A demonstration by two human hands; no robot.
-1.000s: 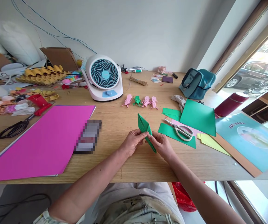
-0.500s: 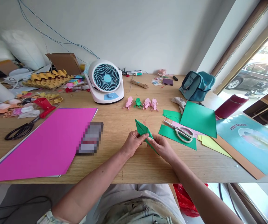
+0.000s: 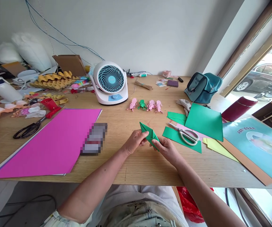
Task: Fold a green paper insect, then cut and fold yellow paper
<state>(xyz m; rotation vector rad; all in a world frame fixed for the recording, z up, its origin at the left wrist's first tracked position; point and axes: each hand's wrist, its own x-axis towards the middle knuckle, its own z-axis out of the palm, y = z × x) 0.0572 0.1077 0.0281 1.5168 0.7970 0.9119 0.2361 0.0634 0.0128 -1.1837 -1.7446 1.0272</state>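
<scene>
A folded green origami paper [image 3: 148, 132], long and pointed at its far left end, is held above the wooden table between both hands. My left hand [image 3: 136, 141] pinches its left edge, thumb on top. Closed on the lower right part is my right hand [image 3: 166, 147], its thumb pressing the near face. The fingers underneath are partly hidden. Beyond the hands stand small folded paper figures: a green one [image 3: 142, 105] and several pink ones [image 3: 151, 105]. White-handled scissors [image 3: 189, 137] lie to the right on a green paper strip [image 3: 170, 133].
A magenta sheet [image 3: 53, 142] and black-handled scissors [image 3: 27, 130] lie on the left. A white fan [image 3: 109, 83] stands at the back. To the right are a green sheet [image 3: 205, 121], a teal bag [image 3: 203, 87], a dark red flask [image 3: 239, 108] and a blue folder [image 3: 260, 145].
The lower right point of the green paper, seen below my right thumb before, is now mostly covered by that hand. My left thumb has slid back toward the paper's left edge.
</scene>
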